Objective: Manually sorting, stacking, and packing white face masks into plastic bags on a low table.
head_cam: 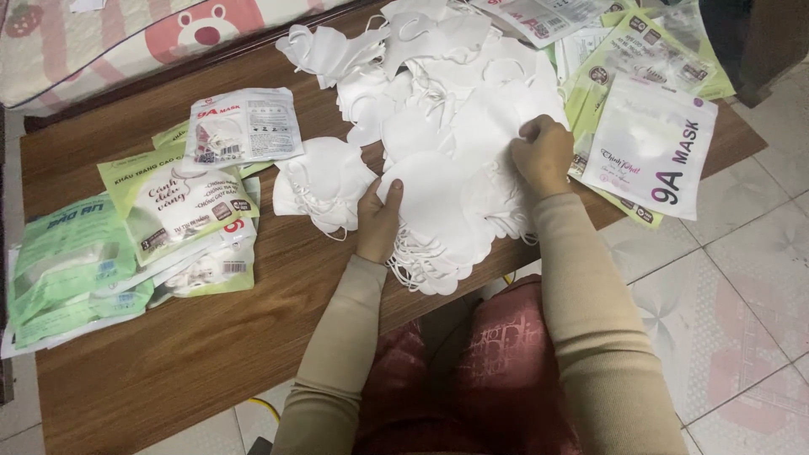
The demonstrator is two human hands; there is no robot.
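A big heap of white face masks [447, 76] covers the middle of a low wooden table [211, 345]. My left hand [379, 221] grips the left edge of a stack of white masks [442, 219] at the table's near edge, thumb on top. At the stack's upper right, my right hand [543, 153] pinches the masks with its fingers curled. A smaller pile of masks [324, 181] lies just left of my left hand.
Filled green and white mask packets [135, 236] are piled at the table's left. Empty packets [653, 143], white and green, lie at the right end. A patterned bed cover [126, 38] runs behind the table. Tiled floor [733, 295] is at right.
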